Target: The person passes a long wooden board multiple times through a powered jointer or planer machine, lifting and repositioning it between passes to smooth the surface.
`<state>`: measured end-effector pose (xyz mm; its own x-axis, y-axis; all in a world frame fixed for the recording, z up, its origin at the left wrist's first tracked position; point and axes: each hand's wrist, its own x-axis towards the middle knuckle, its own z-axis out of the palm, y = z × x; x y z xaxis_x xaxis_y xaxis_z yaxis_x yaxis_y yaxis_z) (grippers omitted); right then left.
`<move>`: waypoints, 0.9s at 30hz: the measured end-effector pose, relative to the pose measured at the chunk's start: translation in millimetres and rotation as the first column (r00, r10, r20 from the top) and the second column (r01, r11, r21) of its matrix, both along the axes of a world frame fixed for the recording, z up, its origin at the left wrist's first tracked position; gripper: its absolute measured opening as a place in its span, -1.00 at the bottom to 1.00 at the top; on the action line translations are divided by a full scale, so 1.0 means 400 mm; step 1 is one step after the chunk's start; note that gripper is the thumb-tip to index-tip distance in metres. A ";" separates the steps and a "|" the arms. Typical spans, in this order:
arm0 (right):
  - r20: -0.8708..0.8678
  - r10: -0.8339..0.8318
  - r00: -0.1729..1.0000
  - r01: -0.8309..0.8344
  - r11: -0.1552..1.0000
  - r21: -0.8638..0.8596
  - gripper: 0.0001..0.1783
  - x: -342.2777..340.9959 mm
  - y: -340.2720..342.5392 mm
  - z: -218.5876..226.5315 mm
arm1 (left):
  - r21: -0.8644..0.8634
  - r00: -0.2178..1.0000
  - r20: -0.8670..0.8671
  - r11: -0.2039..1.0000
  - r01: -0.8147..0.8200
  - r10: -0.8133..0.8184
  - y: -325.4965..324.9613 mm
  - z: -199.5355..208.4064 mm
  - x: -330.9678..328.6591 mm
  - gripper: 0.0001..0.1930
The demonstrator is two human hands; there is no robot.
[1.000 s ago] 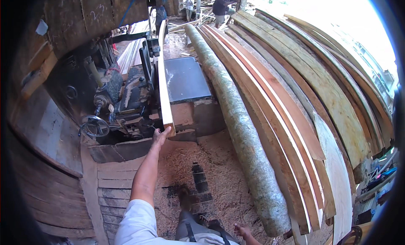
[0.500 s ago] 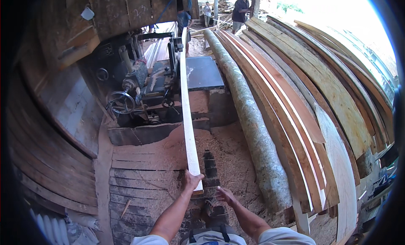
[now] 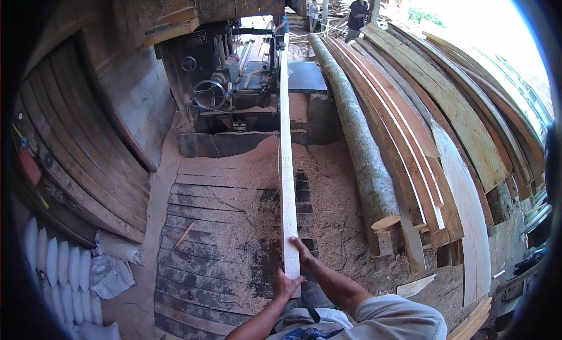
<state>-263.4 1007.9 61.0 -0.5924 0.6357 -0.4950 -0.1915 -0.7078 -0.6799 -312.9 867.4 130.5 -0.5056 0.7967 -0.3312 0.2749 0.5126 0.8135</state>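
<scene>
A long pale sawn board (image 3: pixel 285 152) runs from the sawing machine (image 3: pixel 237 88) back toward me, standing on edge. My left hand (image 3: pixel 287 284) grips its near end from the left and below. My right hand (image 3: pixel 302 251) holds the same end from the right side, fingers wrapped over the top edge. The board's far end rests on the machine's grey table (image 3: pixel 307 79). Sawdust (image 3: pixel 328 193) covers the ground under the board.
A long round log (image 3: pixel 357 135) and a stack of curved planks (image 3: pixel 433 123) lie to the right. Wooden floor slats (image 3: pixel 211 234) lie left of the board. White sacks (image 3: pixel 52 264) line the lower left. A curved plank wall (image 3: pixel 76 158) stands left. Two people (image 3: pixel 357 9) stand far behind.
The board has slid further back toward me out of the machine. My right hand has come up and closed on its near end beside my left hand.
</scene>
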 end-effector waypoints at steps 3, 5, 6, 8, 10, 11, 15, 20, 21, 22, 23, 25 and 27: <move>0.025 -0.067 0.997 0.064 0.992 0.107 -0.27 0.096 -0.159 0.006 | -0.025 0.999 -0.035 0.999 0.024 -0.025 -0.166 -0.061 0.103 -0.14; 0.093 -0.041 0.995 0.030 0.993 0.111 -0.25 0.197 -0.258 -0.005 | 0.036 0.977 -0.200 0.996 0.079 -0.070 -0.265 -0.061 0.194 -0.16; 0.159 -0.027 0.987 0.014 0.996 0.084 -0.24 0.249 -0.291 -0.043 | 0.076 0.986 -0.147 0.993 0.092 -0.080 -0.303 -0.057 0.239 -0.24; 0.157 0.007 0.988 -0.007 1.000 -0.003 -0.28 0.316 -0.375 -0.043 | 0.234 0.990 0.143 0.972 -0.026 -0.008 -0.384 -0.143 0.300 -0.30; 0.132 0.007 0.991 0.000 0.998 -0.056 -0.29 0.392 -0.458 -0.030 | 0.344 0.896 0.444 0.922 -0.176 0.005 -0.479 -0.155 0.371 -0.40; 0.171 -0.019 0.985 0.026 0.999 -0.036 -0.26 0.438 -0.487 -0.041 | 0.341 0.895 0.445 0.926 -0.163 -0.007 -0.514 -0.146 0.399 -0.40; 0.187 0.046 0.981 -0.037 0.998 -0.053 -0.26 0.519 -0.677 0.016 | -0.284 0.566 0.780 0.957 -0.062 0.268 -0.683 -0.224 0.442 -0.28; 0.179 0.098 0.979 -0.093 0.995 -0.037 -0.20 0.607 -0.983 -0.011 | -0.002 -0.049 0.999 0.997 -0.071 -0.001 -0.959 -0.288 0.530 -0.18; 0.146 0.177 0.973 -0.159 0.979 -0.128 -0.18 0.631 -1.052 -0.004 | -0.037 -0.100 0.994 0.999 -0.013 0.036 -1.047 -0.294 0.546 -0.17; -0.056 0.299 0.953 -0.304 0.941 -0.150 -0.13 0.704 -1.135 -0.089 | -0.112 -0.127 0.986 0.994 0.008 0.112 -1.206 -0.297 0.614 -0.17; -0.248 0.416 0.875 -0.456 0.880 -0.133 -0.07 0.774 -1.222 -0.172 | -0.179 -0.163 0.969 0.983 0.042 0.183 -1.316 -0.285 0.648 -0.18; 0.166 -0.013 0.986 -0.034 0.961 0.274 -0.13 0.715 -1.310 -0.111 | -0.063 -0.020 0.998 0.995 -0.072 0.062 -1.313 -0.259 0.628 -0.19; 0.125 0.082 0.989 -0.094 0.992 0.088 -0.14 0.719 -1.435 -0.048 | 0.024 0.279 0.959 0.977 -0.211 0.037 -1.419 -0.212 0.658 -0.19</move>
